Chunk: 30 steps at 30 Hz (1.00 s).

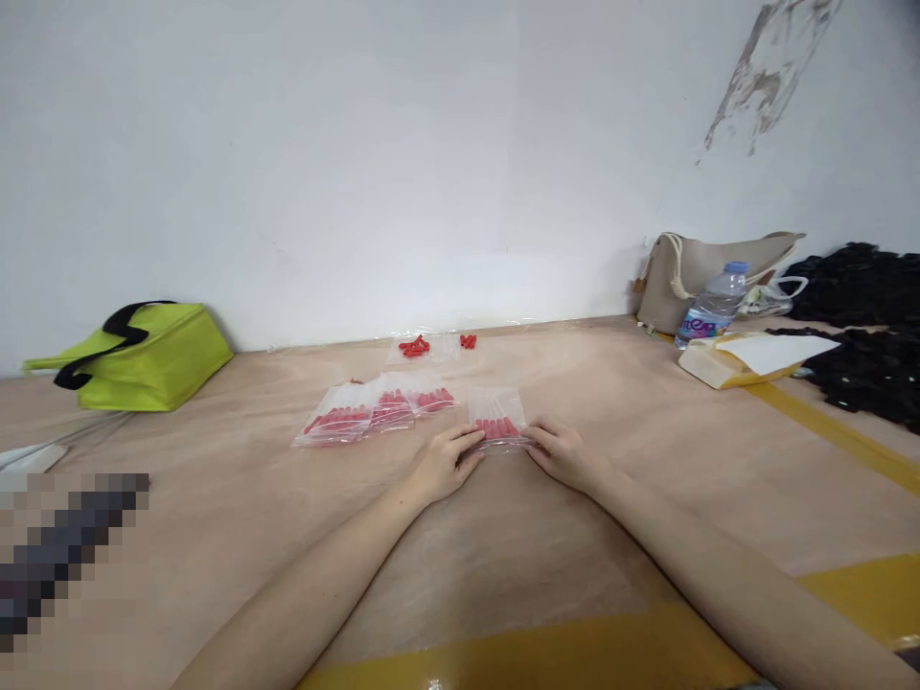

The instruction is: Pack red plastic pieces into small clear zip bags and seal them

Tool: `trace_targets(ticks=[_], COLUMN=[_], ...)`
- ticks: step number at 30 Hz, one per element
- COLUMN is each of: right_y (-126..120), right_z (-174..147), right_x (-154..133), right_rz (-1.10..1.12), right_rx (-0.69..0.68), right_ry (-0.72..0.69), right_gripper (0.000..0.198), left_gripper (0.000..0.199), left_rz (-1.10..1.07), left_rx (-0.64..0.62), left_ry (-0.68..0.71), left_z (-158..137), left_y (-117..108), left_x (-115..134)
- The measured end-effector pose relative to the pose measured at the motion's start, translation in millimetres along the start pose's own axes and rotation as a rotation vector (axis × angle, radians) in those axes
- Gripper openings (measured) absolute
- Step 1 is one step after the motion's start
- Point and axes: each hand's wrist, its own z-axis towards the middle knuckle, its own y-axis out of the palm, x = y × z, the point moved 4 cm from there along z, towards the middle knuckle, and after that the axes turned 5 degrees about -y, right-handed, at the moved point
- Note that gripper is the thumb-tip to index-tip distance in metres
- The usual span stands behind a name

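A small clear plastic bag (497,414) with several red pieces inside lies flat on the brown table (237,517). My left hand (447,462) pinches its near left corner and my right hand (564,453) pinches its near right corner. Just left of it lie overlapping filled bags (378,410) of the same red pieces. Farther back, loose red pieces (415,346) rest on a clear empty bag, with a few more red pieces (469,340) beside it.
A lime green bag (144,359) sits at the left by the white wall. At the right stand a beige tote (690,278), a water bottle (711,307), a yellow envelope with paper (747,356) and a black pile (862,326). Yellow tape (848,436) crosses the table.
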Motion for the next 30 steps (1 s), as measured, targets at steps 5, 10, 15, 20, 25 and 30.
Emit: trace_targets(ticks=[5,10,15,20,25,30], right_y=[5.1,4.5,6.3,8.7,6.0,1.9], right_z=[7.6,15.6,12.7,13.3,12.3,6.8], right_x=[-5.6,7.0,16.0,10.1,7.1,6.1], right_rz=[-0.347,-0.236,0.03,0.076,-0.024,-0.279], right_rx=[-0.055,0.035,0.136,0.142,0.116,0.103], right_ry=[-0.246,-0.219,-0.089,-0.108,-0.136,-0.278], right_gripper=[0.026,0.022,0.017,0.016,0.018,0.02], left_gripper=[0.028,0.027,0.027,0.016,0.017,0.021], left_rz=[0.029,0.113,0.249,0.384,0.526,0.579], left_rx=[0.04,0.078,0.212,0.31,0.3,0.252], left_ry=[0.093,0.175,0.289,0.435,0.488,0.466], left_z=[-0.2,4.6,5.2,2.0,0.2,2.3], left_y=[1.0,-4.0,-10.3,-8.3,-6.0,-4.0], left_x=[0.1,-4.6,0.1,6.5,3.4,0.2])
